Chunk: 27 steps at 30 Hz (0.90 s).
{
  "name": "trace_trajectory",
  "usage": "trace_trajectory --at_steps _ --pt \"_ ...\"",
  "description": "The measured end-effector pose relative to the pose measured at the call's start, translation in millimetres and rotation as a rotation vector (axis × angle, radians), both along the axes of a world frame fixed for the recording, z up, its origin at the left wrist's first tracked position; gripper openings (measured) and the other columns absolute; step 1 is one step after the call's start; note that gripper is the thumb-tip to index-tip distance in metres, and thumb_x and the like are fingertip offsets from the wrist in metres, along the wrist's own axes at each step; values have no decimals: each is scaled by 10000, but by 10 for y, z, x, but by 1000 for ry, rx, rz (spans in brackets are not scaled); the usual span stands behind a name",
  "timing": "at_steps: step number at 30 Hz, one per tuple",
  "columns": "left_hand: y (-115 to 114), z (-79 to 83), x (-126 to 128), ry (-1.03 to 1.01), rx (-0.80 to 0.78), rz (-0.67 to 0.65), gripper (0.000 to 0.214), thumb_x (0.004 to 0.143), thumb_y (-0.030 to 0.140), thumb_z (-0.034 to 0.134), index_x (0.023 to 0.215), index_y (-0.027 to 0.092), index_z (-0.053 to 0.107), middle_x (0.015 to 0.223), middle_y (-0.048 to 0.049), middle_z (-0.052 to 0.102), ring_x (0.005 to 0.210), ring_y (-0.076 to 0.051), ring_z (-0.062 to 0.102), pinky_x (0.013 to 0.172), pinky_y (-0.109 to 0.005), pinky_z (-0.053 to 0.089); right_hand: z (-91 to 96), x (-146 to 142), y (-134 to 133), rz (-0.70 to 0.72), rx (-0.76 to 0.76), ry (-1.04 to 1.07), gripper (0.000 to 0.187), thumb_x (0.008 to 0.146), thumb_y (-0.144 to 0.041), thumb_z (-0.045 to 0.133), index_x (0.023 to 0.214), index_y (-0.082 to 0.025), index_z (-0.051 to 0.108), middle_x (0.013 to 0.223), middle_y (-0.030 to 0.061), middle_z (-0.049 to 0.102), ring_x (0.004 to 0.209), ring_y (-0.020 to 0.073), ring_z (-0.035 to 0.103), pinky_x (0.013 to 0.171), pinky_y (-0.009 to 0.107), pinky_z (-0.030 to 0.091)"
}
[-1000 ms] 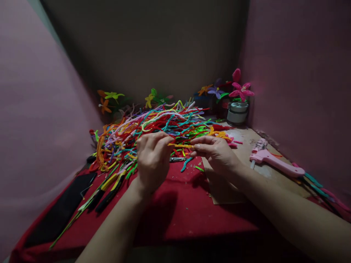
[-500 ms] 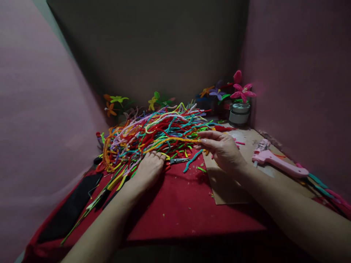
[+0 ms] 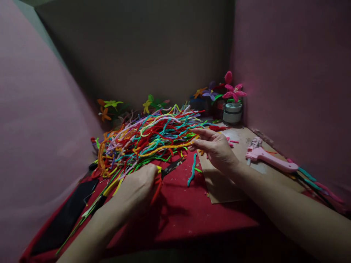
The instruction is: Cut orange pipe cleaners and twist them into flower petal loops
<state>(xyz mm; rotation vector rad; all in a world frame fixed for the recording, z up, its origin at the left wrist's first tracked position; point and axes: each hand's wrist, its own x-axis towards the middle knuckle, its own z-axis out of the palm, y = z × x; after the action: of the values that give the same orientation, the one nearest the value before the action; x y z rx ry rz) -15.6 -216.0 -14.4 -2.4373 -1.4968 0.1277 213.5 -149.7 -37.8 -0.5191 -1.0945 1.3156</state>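
My left hand (image 3: 144,182) is closed round the red and yellow handles of a pair of scissors (image 3: 172,167), lifted just off the red cloth. Their dark blades point right, towards the pile; motion smears them a little. Between thumb and fingers of my right hand (image 3: 215,144) is the end of an orange pipe cleaner (image 3: 170,146), whose other end runs left over the front of a heaped pile of coloured pipe cleaners (image 3: 153,128). A short teal pipe cleaner (image 3: 192,171) lies on the cloth between my hands.
A pink glue gun (image 3: 271,157) lies on a brown board (image 3: 227,188) at the right. Behind it stands a small pot (image 3: 232,113) with a pink flower. More pipe-cleaner flowers (image 3: 109,106) line the back. At the left lies a flat black object (image 3: 68,219) beside green stems.
My left hand has picked the scissors up from the front of the pile and raised them towards me. My right hand keeps its pinch on the orange pipe cleaner. The view has shifted slightly.
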Motion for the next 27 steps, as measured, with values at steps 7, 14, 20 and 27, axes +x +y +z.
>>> trace_trajectory --at_steps 7,14,20,27 --pt "8 85 390 166 214 227 254 809 73 201 825 128 449 686 -70 498 568 -196 546 496 -277 371 68 -49 -97 -23 34 -38 321 657 -155 644 973 -135 594 601 -20 632 548 121 617 573 270 493" --pt "28 74 406 242 253 239 282 814 65 173 825 123 449 698 -77 496 579 -211 571 487 -279 402 77 -54 -110 -4 53 -35 315 675 -143 619 989 -149 590 609 -26 627 566 107 612 577 255 480" --pt "19 75 433 235 263 224 269 813 76 190 809 127 455 681 -76 495 570 -215 569 497 -291 416 77 -52 -111 16 26 -9 301 655 -129 621 954 -156 604 610 -19 647 544 99 601 568 247 477" --pt "-8 91 443 239 237 242 251 814 82 211 810 125 458 681 -74 501 595 -208 574 519 -284 425 70 -43 -101 42 30 20 312 641 -133 632 951 -168 620 625 -26 648 556 98 599 571 248 482"
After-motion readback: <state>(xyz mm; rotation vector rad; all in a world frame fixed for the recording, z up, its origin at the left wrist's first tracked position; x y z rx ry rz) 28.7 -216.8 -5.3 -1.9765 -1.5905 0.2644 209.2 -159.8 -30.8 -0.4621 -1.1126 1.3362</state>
